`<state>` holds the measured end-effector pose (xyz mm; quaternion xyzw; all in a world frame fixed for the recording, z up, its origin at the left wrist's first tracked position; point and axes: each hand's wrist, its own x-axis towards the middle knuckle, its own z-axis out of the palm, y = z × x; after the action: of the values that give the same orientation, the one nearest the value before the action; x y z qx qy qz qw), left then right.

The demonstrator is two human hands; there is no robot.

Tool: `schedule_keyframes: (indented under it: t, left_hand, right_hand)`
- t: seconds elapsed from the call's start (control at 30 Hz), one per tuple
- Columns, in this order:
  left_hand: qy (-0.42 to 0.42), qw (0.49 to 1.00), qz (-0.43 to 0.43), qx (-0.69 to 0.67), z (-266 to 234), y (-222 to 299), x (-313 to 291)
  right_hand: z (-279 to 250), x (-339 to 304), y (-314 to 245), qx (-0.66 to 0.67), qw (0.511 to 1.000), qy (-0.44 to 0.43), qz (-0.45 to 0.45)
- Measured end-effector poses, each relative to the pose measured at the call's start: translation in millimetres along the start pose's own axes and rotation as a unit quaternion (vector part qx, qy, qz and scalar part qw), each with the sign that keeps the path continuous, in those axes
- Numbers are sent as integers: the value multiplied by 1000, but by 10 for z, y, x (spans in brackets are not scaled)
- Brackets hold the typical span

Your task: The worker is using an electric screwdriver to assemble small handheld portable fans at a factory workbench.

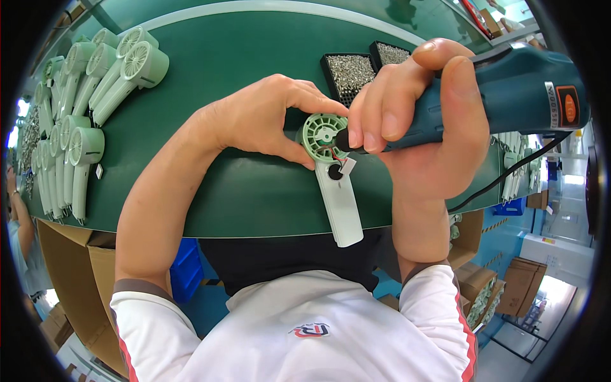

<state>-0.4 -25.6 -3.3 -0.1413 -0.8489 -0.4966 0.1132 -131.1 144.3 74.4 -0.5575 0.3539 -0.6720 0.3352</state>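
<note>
A pale green handheld fan body (340,204) lies on the green table, its white handle reaching past the near edge. My left hand (273,118) curves around the round fan head, thumb and fingers gripping its rim. In my right hand (426,114) is a dark blue electric screwdriver (515,89), tilted so that its black nose meets the middle of the fan head. The bit's very tip is hard to make out. Thin red and dark wires and a small white connector (347,166) show just below the head, beside a round black part on the handle.
Several pale green fan bodies (127,76) stand in rows at the left. Two black trays of small metal screws (349,73) sit beyond my hands. A black cord (509,175) runs from the screwdriver. Cardboard boxes (76,274) and a blue bin (186,270) are below the table edge.
</note>
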Motion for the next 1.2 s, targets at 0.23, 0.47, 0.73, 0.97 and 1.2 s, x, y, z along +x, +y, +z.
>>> schedule_keyframes:
  t: [0.23,0.47,0.73,0.97,1.2]
  left_hand:
    - [4,1000,4,-3,-15,-84,67]
    - [14,998,43,35,-65,-182,-45]
    - [11,998,41,55,231,-229,71]
    - [9,998,-13,60,171,-282,80]
    - [4,996,-29,78,170,-216,125]
  right_hand:
    - [-27,43,119,-22,999,36,-10]
    - [325,19,285,-64,990,124,-13]
    - [418,-253,366,-82,988,130,-8]
    - [368,-138,438,-67,992,105,-17]
    - [146,-224,538,-59,989,130,-42]
